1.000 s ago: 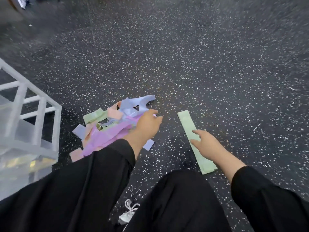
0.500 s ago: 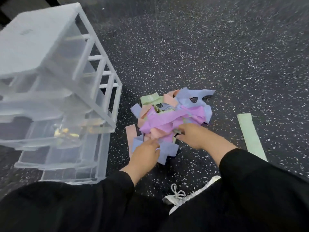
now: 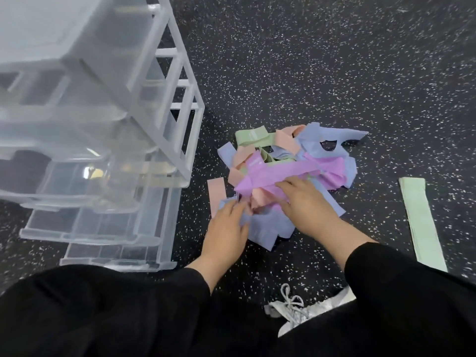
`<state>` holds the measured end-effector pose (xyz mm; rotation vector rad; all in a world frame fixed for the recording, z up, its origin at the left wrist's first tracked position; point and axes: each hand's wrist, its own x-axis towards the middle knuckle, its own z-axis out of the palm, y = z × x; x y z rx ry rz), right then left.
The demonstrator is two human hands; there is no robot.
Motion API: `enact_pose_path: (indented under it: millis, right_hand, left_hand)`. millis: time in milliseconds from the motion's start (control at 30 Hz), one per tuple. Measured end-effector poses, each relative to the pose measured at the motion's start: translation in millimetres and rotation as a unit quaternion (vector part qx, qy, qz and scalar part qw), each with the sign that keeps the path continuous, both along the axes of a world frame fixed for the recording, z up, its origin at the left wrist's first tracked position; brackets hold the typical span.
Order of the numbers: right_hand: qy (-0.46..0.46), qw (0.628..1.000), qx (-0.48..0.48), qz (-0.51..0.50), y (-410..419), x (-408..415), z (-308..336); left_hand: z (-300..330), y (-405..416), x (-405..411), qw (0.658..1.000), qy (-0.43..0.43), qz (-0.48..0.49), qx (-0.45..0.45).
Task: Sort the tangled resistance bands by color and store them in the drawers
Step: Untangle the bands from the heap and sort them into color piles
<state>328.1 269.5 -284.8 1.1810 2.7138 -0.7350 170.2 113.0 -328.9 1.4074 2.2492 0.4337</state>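
Both hands are in the band pile on the floor beside the drawers. Left hand and right hand have fingers buried in bands, grip unclear. One green band lies apart.

long black sleeves end at both wrists, black trousers cover the legs, one white laced shoe shows below the fingers.
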Motion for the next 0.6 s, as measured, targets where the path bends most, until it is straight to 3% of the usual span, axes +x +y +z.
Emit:
enact_pose_path:
  millis: [133, 300, 500, 600]
  right_hand:
    - [0.009, 0.998, 0.058, -0.012, 3, -11, -5]
    - [-0.084, 0.996, 0.007, -0.027, 12, -6, -23]
    - [-0.099, 0.995, -0.016, -0.027, 12, -8, -26]
    - [-0.096, 0.995, -0.022, -0.03, 13, -9, -22]
  left_hand:
    - [1, 15, 1, 0.998, -0.007, 0.052, 0.041]
    - [16, 51, -11, 0.995, -0.019, 0.073, 0.069]
    - [6, 82, -29, 0.994, -0.078, 0.069, -0.034]
    - [4, 82, -31, 0.995, -0.066, 0.075, -0.021]
